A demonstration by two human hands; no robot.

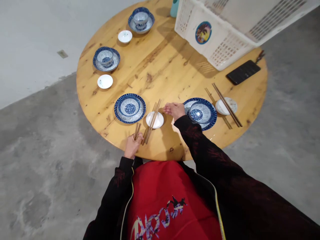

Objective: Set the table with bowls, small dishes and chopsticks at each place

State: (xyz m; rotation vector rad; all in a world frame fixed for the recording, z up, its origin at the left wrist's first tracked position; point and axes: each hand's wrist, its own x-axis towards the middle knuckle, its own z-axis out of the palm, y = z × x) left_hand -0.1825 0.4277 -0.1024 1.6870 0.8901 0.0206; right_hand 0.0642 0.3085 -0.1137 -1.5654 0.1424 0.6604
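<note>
My left hand [133, 144], at the near edge of the wooden table, is closed around a bunch of chopsticks [137, 130] that point away from me. Just right of it, a pair of chopsticks [153, 120] rests across a small white dish [159, 122]. My right hand [175, 110] hovers between that dish and a blue-patterned plate [213, 114], its fingers stretched leftward and nothing visible in them. A bowl [200, 112] sits on this plate, partly behind my sleeve. Beyond my left hand stands another blue-patterned plate [117, 108] with a bowl [130, 108] on it.
On the right, chopsticks [227, 106] lie over a white dish [233, 103]. A black phone [243, 72] and a large white plastic basket [220, 46] stand farther back. Two more plates with bowls [105, 57] and small white dishes [105, 81] line the left side.
</note>
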